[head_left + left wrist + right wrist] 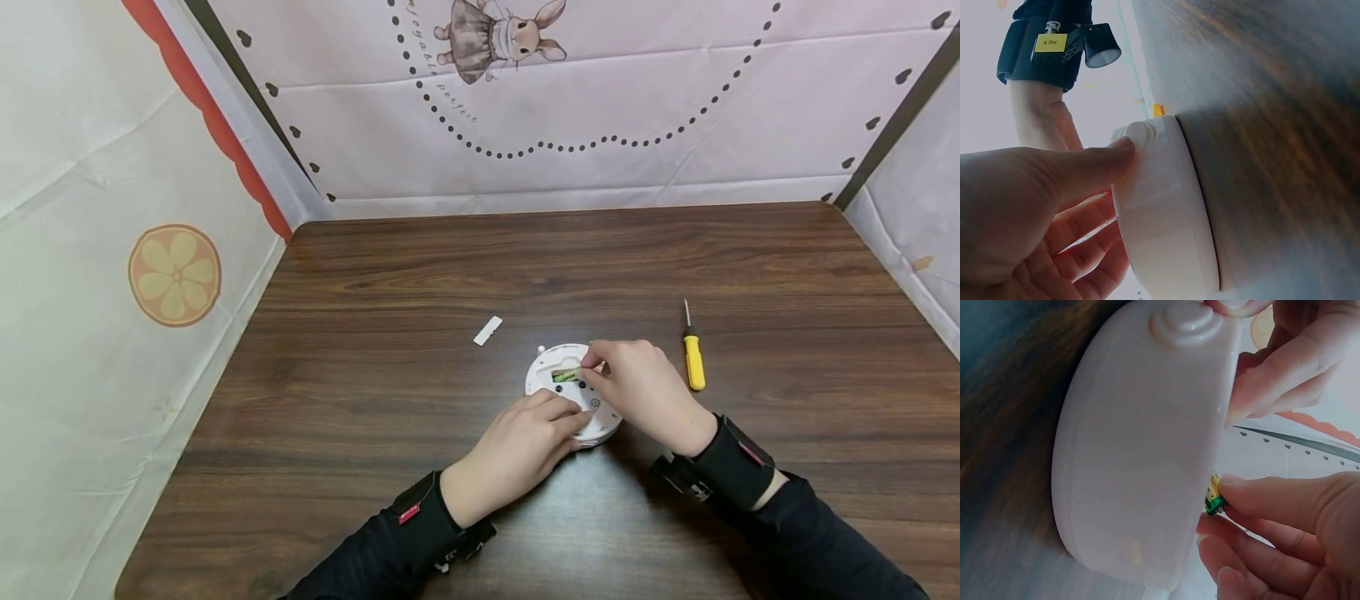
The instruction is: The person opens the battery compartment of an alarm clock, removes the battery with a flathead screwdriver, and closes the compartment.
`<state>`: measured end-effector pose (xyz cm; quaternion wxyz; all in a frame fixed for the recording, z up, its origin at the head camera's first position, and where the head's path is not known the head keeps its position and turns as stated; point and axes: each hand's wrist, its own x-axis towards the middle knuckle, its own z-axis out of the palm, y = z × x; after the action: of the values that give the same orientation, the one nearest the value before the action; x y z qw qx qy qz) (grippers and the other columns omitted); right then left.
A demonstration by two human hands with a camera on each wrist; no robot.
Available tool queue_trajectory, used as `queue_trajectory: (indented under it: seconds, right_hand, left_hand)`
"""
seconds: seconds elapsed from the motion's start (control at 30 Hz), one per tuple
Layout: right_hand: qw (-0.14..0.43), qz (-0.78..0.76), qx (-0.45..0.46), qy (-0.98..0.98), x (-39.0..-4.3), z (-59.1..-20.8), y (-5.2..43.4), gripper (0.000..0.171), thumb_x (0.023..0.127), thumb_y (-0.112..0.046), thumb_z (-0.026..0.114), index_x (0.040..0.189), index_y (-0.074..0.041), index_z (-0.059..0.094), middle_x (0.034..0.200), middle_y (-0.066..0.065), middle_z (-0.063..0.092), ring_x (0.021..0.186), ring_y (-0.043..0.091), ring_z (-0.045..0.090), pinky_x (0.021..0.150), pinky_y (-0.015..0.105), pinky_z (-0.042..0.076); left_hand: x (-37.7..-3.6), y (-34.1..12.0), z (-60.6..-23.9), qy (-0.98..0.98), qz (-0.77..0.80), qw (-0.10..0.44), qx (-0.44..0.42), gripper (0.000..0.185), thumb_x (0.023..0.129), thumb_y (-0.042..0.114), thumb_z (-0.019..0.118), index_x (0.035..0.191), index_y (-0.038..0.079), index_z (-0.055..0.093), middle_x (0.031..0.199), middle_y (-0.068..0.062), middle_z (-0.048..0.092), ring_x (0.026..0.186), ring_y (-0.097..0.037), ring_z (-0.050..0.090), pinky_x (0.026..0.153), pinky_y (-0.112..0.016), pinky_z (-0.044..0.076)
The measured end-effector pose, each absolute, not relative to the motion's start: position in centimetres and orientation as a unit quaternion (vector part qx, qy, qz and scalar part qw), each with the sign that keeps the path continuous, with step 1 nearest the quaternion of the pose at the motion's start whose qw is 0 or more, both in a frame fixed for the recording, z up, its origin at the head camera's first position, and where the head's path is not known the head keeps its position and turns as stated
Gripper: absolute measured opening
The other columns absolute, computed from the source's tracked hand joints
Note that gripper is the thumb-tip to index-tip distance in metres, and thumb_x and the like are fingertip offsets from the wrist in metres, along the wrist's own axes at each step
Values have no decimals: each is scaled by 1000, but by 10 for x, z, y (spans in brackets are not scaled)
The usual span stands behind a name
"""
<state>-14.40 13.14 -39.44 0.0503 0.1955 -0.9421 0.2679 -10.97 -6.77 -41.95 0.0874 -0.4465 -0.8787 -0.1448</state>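
A round white plastic device (606, 423) lies on the table with its back, which has small holes and dark round spots, facing up. My left hand (528, 437) holds it at the near left, thumb against its side wall by a round raised knob (1138, 132) and fingers across its back. My right hand (641, 385) pinches a green and yellow battery (1215, 497) between thumb and fingers, at a slot in the back of the device. In the head view the battery lies partly under the right fingertips.
A small white cover piece (487, 331) lies on the brown wooden table (390, 275), beyond and left of the device. To the right is a screwdriver (694, 360) with a yellow handle, its tip pointing away. Printed white cloth (600, 100) hangs along the back and sides.
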Motion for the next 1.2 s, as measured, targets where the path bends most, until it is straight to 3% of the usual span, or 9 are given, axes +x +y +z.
queue_trajectory:
  seconds: [0.23,0.47,0.67,0.83,1.03,1.2]
  right_hand:
    - [37,279,200,-939,-145,-394,131,3,92,-9,72,92,-7,71,75,-1,66,62,8,56,54,27,44]
    - [34,278,211,-936,-148,-393,130,9,92,-9,73,100,-5,75,88,3,71,72,12,62,62,30,49]
    - [27,287,212,-934,-149,-387,134,10,92,-9,72,100,-5,76,86,3,70,74,13,61,60,28,47]
    - [36,310,200,-929,-152,-375,144,10,93,-11,72,99,-7,78,84,1,70,72,13,60,60,29,46]
    - [64,332,186,-922,-158,-363,160,11,94,-13,72,101,-10,79,89,2,74,78,14,66,69,34,50]
    - [86,338,169,-922,-164,-363,172,13,96,-11,70,105,-8,78,95,6,75,77,17,66,65,33,48]
  left_hand:
    - [-110,-68,-419,-879,-147,84,-447,31,96,21,71,125,12,71,116,3,67,105,-14,57,94,-27,45]
    - [-110,-68,-419,-877,-150,88,-447,31,95,21,72,125,11,71,116,3,68,105,-14,57,94,-27,45]
    - [-109,-67,-418,-879,-149,86,-446,30,96,22,71,125,12,71,116,3,68,106,-14,57,95,-27,45]
    - [-109,-67,-418,-881,-149,79,-442,31,96,22,70,125,12,71,117,3,67,107,-14,57,95,-27,45]
    - [-110,-68,-419,-882,-145,76,-441,31,97,24,69,126,13,71,118,3,67,107,-13,57,94,-27,45]
    - [-109,-68,-419,-885,-144,69,-438,31,98,25,68,128,13,70,120,4,67,108,-12,56,95,-26,45]
